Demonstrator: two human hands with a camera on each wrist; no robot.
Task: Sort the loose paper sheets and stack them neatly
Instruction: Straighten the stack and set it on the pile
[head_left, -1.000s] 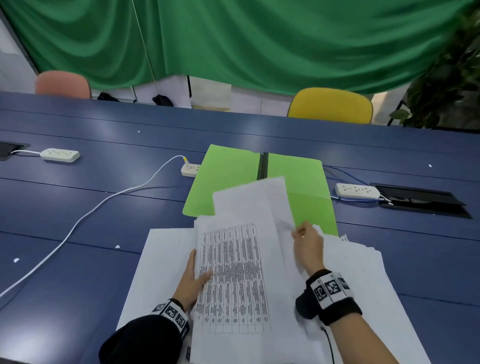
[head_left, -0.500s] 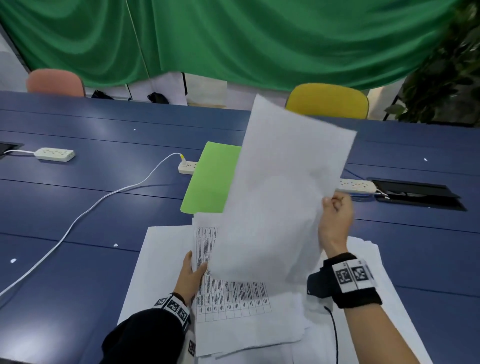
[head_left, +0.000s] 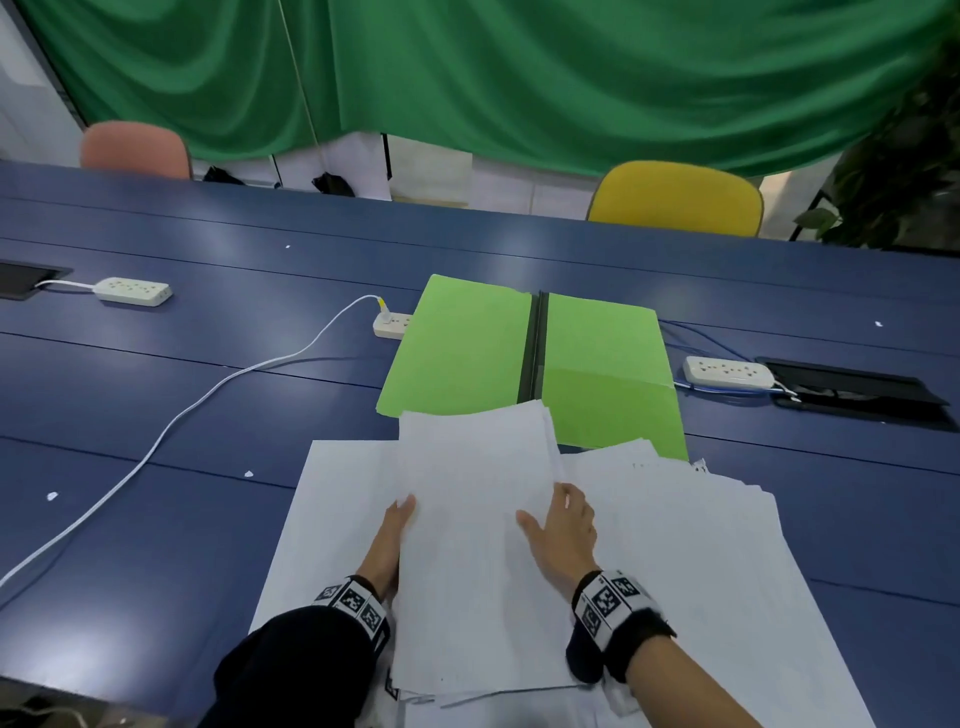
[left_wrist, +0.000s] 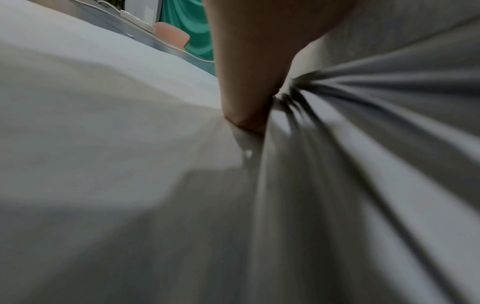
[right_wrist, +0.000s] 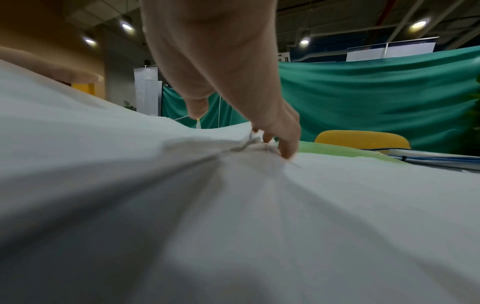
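A stack of white paper sheets (head_left: 478, 545) lies in front of me on the blue table (head_left: 182, 415). My left hand (head_left: 392, 535) lies flat along the stack's left edge; its fingers are hidden under the top sheets, and one digit (left_wrist: 244, 98) presses against the sheet edges (left_wrist: 324, 115). My right hand (head_left: 561, 525) rests palm down on the stack's right side, thumb spread out. Its fingertips (right_wrist: 283, 148) touch the stack's right edge. More loose sheets (head_left: 701, 545) fan out to the right, and a large white sheet (head_left: 327, 519) lies under the stack on the left.
An open green folder (head_left: 467, 353) lies just beyond the stack. A white cable (head_left: 208, 395) runs to a power strip (head_left: 389, 325); other strips sit at the left (head_left: 132, 291) and right (head_left: 727, 371), beside a black floor-box hatch (head_left: 857, 389). A yellow chair (head_left: 675, 197) stands across the table.
My right hand lifted a sheet, turned it over and laid it blank side up on the stack, covering the printed table. It now rests on top. The left hand stayed at the left edge.
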